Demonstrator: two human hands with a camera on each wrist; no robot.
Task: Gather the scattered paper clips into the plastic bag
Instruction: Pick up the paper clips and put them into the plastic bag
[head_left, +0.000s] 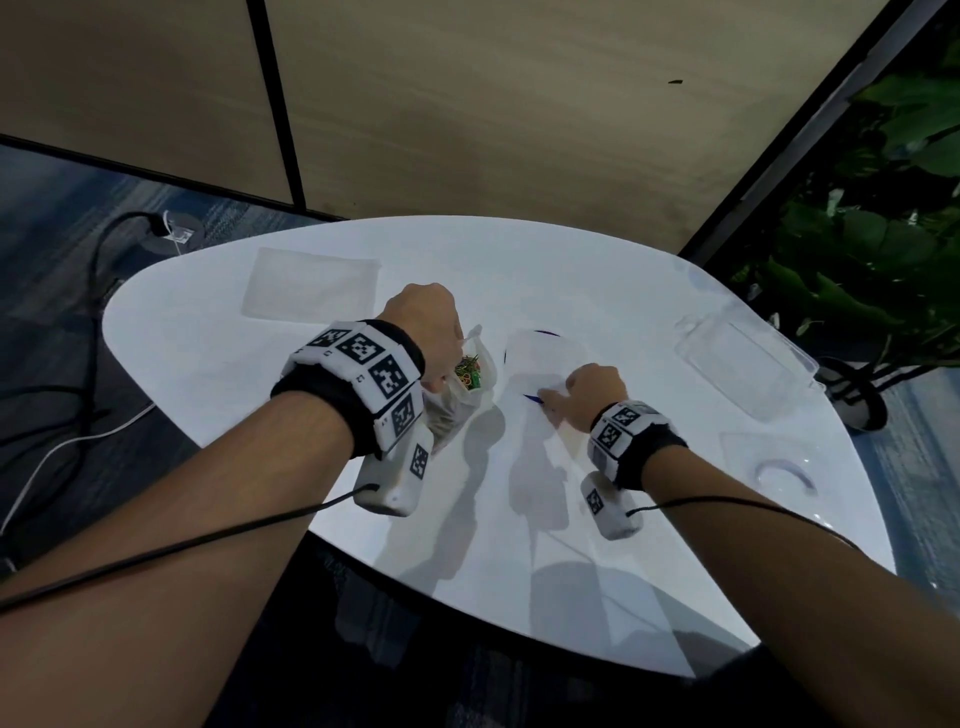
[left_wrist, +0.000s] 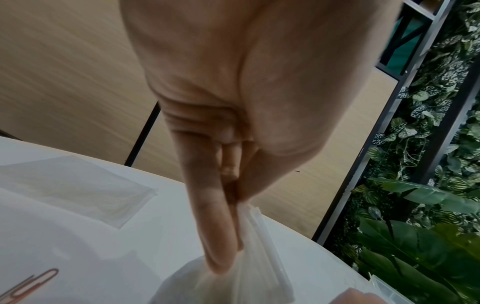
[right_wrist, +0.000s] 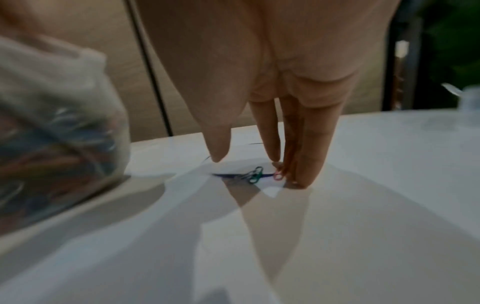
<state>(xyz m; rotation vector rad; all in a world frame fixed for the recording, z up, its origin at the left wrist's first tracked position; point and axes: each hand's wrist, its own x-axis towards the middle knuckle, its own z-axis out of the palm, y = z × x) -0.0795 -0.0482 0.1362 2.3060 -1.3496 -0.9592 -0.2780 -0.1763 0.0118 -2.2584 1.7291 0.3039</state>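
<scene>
My left hand (head_left: 441, 358) holds a clear plastic bag (head_left: 448, 422) upright above the white table (head_left: 291, 395). Its thumb and fingers (left_wrist: 215, 246) pinch the bag's rim (left_wrist: 259, 242). Several coloured paper clips (head_left: 469, 375) lie inside the bag (right_wrist: 57, 152). My right hand (head_left: 551, 400) reaches down to the table just right of the bag, fingers straight. Its fingertips (right_wrist: 303, 181) touch the surface beside a pink clip (right_wrist: 278, 176) and a green clip (right_wrist: 255, 174). The thumb (right_wrist: 218, 150) stands apart on the clips' other side. A red clip (left_wrist: 39, 280) shows at the lower left of the left wrist view.
A flat empty clear bag (head_left: 311, 283) lies at the table's far left. A clear plastic box (head_left: 748, 374) and a clear lid (head_left: 774, 462) sit near the right edge. A dark blue line (right_wrist: 228, 175) runs under the loose clips. Green plants (head_left: 883, 223) stand to the right.
</scene>
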